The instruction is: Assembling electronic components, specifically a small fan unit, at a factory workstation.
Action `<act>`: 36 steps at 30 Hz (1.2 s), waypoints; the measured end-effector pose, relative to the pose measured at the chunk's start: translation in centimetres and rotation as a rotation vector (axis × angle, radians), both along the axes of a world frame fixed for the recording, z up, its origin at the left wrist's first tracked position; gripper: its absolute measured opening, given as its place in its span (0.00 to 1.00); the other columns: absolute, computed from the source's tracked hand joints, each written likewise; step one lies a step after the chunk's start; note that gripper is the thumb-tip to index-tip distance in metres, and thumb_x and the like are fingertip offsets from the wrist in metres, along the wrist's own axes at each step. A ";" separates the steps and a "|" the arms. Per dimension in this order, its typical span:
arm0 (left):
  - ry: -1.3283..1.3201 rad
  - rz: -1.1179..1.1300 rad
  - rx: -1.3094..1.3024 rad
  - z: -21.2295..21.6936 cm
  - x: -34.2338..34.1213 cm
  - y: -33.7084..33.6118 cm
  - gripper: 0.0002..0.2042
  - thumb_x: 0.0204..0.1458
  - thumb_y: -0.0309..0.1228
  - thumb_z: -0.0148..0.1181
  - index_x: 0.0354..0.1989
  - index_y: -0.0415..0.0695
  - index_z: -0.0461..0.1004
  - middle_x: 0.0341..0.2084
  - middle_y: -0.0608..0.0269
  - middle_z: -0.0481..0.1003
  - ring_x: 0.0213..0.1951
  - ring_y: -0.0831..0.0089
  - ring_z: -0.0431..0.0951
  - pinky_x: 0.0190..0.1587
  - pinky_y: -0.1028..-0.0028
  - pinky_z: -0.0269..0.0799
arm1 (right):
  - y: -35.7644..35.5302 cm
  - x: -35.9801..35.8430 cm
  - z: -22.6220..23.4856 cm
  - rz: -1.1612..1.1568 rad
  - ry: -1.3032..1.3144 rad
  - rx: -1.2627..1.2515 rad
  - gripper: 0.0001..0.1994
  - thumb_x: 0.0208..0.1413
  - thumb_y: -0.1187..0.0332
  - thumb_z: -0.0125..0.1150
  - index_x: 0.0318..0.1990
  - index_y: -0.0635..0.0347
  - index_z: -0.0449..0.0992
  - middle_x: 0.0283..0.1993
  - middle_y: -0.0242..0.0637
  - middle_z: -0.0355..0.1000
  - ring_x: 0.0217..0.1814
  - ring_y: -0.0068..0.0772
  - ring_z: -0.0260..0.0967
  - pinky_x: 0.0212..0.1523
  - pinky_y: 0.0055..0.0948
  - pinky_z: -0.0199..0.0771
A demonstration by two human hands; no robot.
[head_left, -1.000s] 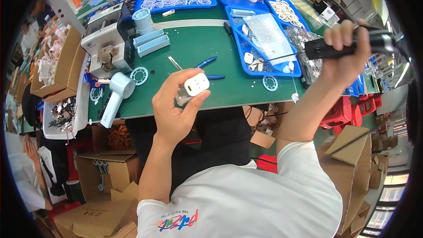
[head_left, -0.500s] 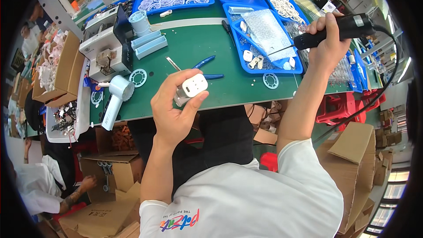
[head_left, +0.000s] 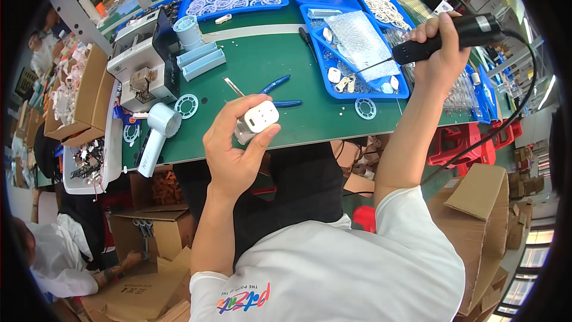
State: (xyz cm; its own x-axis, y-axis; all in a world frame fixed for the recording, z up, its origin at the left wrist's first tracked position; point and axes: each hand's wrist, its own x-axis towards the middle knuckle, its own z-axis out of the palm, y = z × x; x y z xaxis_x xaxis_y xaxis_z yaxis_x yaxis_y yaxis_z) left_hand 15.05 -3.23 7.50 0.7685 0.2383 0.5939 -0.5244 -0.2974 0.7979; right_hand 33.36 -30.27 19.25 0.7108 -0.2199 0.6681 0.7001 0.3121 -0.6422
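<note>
Head view: your left hand [head_left: 235,149] is clamped around a small white plug adapter [head_left: 256,121], held up over the near edge of the green table [head_left: 268,53]. Your right hand [head_left: 441,48] grips a black electric screwdriver [head_left: 453,37], its bit over the blue tray [head_left: 357,53] of small white parts.

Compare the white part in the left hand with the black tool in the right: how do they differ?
The white part is blocky and short; the black tool is long, slim and corded. The left hand holds the part low over the near table edge; the right hand holds the tool raised over a blue tray. Both are gripped firmly.
</note>
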 end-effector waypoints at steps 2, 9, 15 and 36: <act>0.003 -0.001 -0.006 0.0 0.0 0.0 0.20 0.49 0.21 0.71 0.52 0.42 0.78 0.46 0.60 0.82 0.40 0.69 0.80 0.45 0.74 0.74 | -0.1 -0.2 0.2 0.127 -0.024 0.086 0.11 0.60 0.69 0.64 0.47 0.60 0.71 0.26 0.36 0.69 0.23 0.29 0.68 0.28 0.28 0.72; -0.006 -0.003 -0.006 0.0 -0.1 0.0 0.20 0.49 0.21 0.71 0.52 0.42 0.78 0.46 0.60 0.82 0.40 0.69 0.79 0.45 0.74 0.74 | 5.0 -0.8 -1.5 0.215 -0.135 0.332 0.12 0.63 0.65 0.62 0.50 0.59 0.73 0.30 0.33 0.70 0.27 0.26 0.68 0.29 0.23 0.67; -0.002 -0.011 0.000 0.2 -0.4 0.4 0.20 0.48 0.21 0.72 0.52 0.41 0.78 0.46 0.60 0.82 0.40 0.69 0.79 0.45 0.73 0.74 | 7.7 -4.0 -5.7 -0.091 0.291 -0.115 0.22 0.62 0.69 0.65 0.61 0.66 0.71 0.43 0.42 0.75 0.35 0.27 0.72 0.40 0.25 0.75; -0.018 -0.019 -0.003 -0.2 -0.2 0.5 0.20 0.48 0.21 0.72 0.52 0.40 0.79 0.47 0.58 0.82 0.41 0.68 0.80 0.46 0.73 0.75 | 9.3 -11.4 -13.4 0.768 0.945 0.643 0.28 0.70 0.54 0.59 0.64 0.72 0.65 0.62 0.53 0.68 0.70 0.47 0.67 0.69 0.35 0.69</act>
